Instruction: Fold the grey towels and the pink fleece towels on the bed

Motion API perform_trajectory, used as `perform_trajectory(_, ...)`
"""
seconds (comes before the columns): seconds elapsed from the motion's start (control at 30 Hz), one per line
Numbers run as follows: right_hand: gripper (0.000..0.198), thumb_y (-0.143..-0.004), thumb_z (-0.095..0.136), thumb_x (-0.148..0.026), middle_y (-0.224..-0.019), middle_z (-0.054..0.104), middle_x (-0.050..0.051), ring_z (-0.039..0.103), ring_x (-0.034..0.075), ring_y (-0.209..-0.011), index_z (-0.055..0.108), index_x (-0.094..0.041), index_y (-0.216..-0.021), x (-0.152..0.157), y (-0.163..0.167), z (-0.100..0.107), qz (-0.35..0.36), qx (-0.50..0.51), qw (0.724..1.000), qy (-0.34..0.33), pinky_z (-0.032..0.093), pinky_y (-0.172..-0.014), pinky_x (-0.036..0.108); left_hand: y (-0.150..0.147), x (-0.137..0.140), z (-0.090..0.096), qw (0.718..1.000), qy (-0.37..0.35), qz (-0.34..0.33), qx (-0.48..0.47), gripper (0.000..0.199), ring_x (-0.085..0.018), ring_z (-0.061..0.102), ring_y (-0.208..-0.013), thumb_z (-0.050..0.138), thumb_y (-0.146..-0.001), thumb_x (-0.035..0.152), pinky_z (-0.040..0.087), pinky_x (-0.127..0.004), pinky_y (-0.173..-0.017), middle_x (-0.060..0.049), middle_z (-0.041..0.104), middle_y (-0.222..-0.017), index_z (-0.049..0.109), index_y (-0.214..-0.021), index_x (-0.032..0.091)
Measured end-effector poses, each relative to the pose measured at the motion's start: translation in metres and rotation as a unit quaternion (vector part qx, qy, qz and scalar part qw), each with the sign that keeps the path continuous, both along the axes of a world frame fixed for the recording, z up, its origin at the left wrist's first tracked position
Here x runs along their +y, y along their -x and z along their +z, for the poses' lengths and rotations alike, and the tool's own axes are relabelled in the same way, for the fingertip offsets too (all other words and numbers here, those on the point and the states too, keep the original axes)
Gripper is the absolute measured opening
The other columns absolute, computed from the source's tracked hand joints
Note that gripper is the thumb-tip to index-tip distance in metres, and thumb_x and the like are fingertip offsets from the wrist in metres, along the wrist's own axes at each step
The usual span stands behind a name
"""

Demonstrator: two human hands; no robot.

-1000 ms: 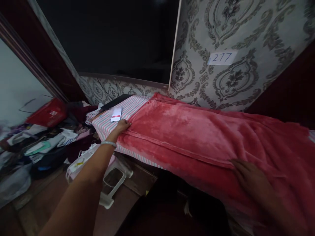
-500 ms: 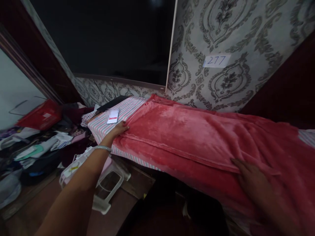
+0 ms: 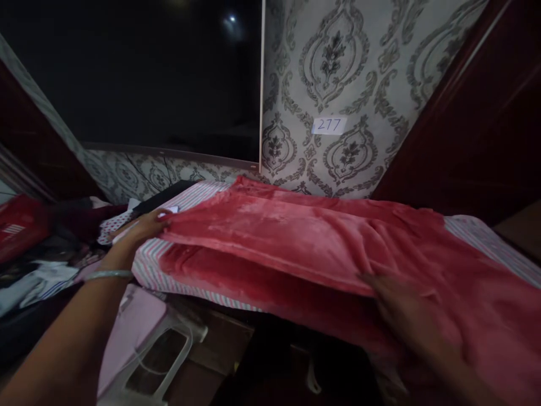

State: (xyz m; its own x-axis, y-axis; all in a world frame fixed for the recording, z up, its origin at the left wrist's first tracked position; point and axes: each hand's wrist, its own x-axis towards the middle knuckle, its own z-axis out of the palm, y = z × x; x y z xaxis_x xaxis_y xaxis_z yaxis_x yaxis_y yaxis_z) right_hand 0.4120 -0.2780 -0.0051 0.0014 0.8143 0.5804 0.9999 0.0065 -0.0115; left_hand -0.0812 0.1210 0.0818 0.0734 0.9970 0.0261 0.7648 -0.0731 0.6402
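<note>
A red plush cloth [image 3: 270, 225] lies over a table covered with a striped cloth [image 3: 150, 265]. My left hand [image 3: 153, 224], with a bangle at the wrist, pinches the left corner of the upper layer. At the layer's near edge, my right hand [image 3: 395, 301] grips it with the thumb underneath hidden. Between the two hands the edge is lifted, and a dark gap shows above the lower red layer [image 3: 220, 285]. Behind my left hand, the phone [image 3: 169, 210] is mostly hidden.
A large television screen [image 3: 139, 73] hangs on the patterned wall, with a paper marked 277 [image 3: 328, 125] beside it. Clothes [image 3: 46, 282] are heaped at the left near a red bag [image 3: 21, 225]. A pink and white plastic stool [image 3: 131, 327] stands below the table.
Both hands have raised the near edge of the upper red layer off the layer below. My left hand has pulled its corner outward to the left, over the phone. The view has turned right.
</note>
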Motion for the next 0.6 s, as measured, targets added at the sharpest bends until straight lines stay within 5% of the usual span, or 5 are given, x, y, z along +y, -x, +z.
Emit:
perform_trajectory(0.13, 0.044, -0.093, 0.039, -0.016, -0.112, 0.075, 0.008, 0.071, 0.023, -0.105, 0.074, -0.023, -0.117, -0.013, 0.004, -0.055, 0.035, 0.037, 0.997, 0.057, 0.061, -0.083, 0.035, 0.013, -0.01, -0.039, 0.997, 0.033, -0.013, 0.072, 0.041, -0.023, 0.066, -0.071, 0.063, -0.069, 0.032, 0.05, -0.026, -0.055, -0.004, 0.067, -0.072, 0.063, -0.107, 0.018)
perform_trajectory(0.23, 0.045, -0.092, 0.039, -0.019, -0.117, 0.073, 0.009, 0.07, 0.024, -0.108, 0.074, -0.023, -0.121, -0.018, -0.005, -0.077, 0.038, 0.049, 0.997, 0.053, 0.061, -0.085, 0.038, 0.019, -0.013, -0.056, 0.992, 0.024, -0.019, 0.119, 0.042, -0.028, 0.07, -0.094, 0.063, -0.068, 0.033, 0.055, -0.029, -0.07, -0.01, 0.072, -0.094, 0.064, -0.107, 0.018)
perform_trajectory(0.43, 0.04, -0.092, 0.044, -0.021, -0.118, 0.074, 0.007, 0.069, 0.026, -0.111, 0.074, -0.025, -0.118, -0.017, -0.01, -0.083, 0.055, 0.025, 0.998, 0.01, 0.062, -0.083, 0.037, 0.019, -0.008, -0.052, 0.985, 0.036, -0.019, 0.165, 0.046, -0.03, 0.071, -0.096, 0.063, -0.07, 0.035, 0.055, -0.033, -0.078, -0.011, 0.074, -0.097, 0.064, -0.113, 0.017)
perform_trajectory(0.6, 0.049, -0.089, 0.049, -0.019, -0.116, 0.074, 0.004, 0.073, 0.025, -0.1, 0.062, -0.032, -0.134, -0.016, -0.016, -0.095, 0.077, -0.003, 0.996, -0.038, 0.065, -0.075, 0.036, -0.012, 0.011, -0.048, 0.984, 0.016, -0.019, 0.179, 0.044, -0.029, 0.071, -0.102, 0.06, -0.08, 0.042, 0.053, -0.032, -0.08, -0.015, 0.074, -0.108, 0.065, -0.115, 0.017)
